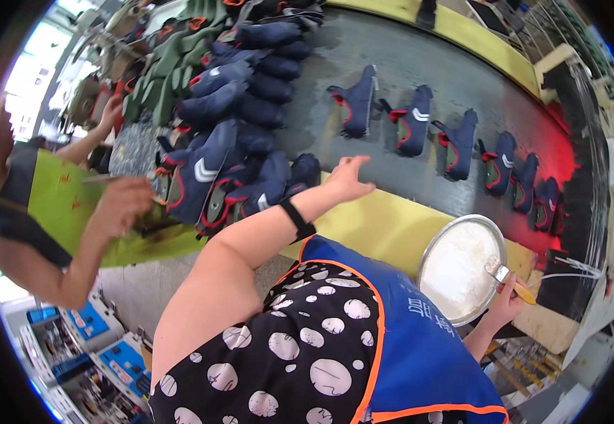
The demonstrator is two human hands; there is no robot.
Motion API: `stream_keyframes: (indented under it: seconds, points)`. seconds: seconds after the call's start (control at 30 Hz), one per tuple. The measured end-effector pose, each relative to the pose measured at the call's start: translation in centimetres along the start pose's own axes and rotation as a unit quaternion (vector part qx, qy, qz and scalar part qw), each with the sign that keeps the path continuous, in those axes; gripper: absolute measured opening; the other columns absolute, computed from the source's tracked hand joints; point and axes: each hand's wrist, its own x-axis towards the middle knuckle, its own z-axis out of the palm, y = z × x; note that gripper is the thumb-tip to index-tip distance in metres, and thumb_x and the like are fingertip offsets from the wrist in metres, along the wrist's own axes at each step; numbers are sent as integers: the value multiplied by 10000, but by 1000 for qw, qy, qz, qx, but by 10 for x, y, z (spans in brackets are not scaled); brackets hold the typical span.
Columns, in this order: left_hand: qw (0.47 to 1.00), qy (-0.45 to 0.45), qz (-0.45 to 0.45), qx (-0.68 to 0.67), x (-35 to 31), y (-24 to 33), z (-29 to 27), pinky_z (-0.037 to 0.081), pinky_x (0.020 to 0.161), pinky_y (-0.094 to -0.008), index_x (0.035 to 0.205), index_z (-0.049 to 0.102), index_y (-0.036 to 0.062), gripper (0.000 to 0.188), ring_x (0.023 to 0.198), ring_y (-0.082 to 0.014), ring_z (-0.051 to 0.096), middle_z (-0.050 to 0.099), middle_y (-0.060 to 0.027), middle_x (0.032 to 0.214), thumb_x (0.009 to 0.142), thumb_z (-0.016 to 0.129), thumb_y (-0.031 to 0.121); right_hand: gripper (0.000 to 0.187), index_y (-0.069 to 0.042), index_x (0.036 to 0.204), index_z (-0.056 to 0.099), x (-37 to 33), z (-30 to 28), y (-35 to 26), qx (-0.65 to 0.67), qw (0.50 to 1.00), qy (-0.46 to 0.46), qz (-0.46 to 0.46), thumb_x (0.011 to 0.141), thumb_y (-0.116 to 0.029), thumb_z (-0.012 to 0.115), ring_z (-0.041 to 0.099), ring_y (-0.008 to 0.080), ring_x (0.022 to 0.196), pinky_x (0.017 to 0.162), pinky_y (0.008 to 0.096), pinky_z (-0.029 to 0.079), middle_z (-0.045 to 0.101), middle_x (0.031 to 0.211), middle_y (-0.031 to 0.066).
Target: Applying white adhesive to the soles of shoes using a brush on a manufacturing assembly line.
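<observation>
My left hand [349, 179] reaches over the yellow edge of the conveyor belt, fingers partly spread and holding nothing I can see. Beyond it stands a row of several navy shoe uppers [358, 104] with red lining, some marked with white chevrons. To the left of my hand, more navy uppers [205, 169] lie heaped together. In my right hand [507, 302] is a flat brush [522, 291] with a yellowish handle. Its bristle end rests over a round metal pan [425, 272] of white paste [462, 268], at the belt's near edge.
At the left a co-worker in a lime-green apron [59, 205] holds a thin tool in one blurred hand. Green shoe pieces [172, 78] are stacked behind the navy heap. A dark strip curtain [582, 162] with a red glow beside it closes off the belt's right end.
</observation>
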Motion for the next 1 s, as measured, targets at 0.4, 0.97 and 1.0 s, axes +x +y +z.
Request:
stream_keyframes:
  seconds: [0.4, 0.97, 1.0]
  points:
    - [778, 344, -196, 488, -160, -44, -213, 387, 1119, -468, 1568, 224, 279, 1087, 1337, -454, 444, 399, -303, 1472, 669, 833, 261, 200, 16, 1020, 636, 15, 33, -7, 100, 994, -52, 1, 994, -182, 633, 581, 72, 663, 610, 218, 497, 636, 808, 38]
    - [771, 292, -197, 531, -140, -19, -219, 536, 875, -474, 1467, 403, 421, 969, 1096, -366, 624, 516, -129, 1271, 614, 858, 367, 184, 39, 1021, 652, -17, 5, 24, 178, 979, -24, 97, 956, -132, 676, 578, 85, 661, 600, 228, 487, 624, 794, 19]
    - [776, 309, -168, 524, -146, -3, -212, 536, 884, -468, 1464, 414, 415, 942, 1080, -371, 631, 525, -137, 1256, 623, 832, 338, 178, 37, 1008, 662, -19, 5, 37, 171, 979, -45, 99, 949, -129, 684, 585, 90, 669, 602, 236, 487, 628, 789, 16]
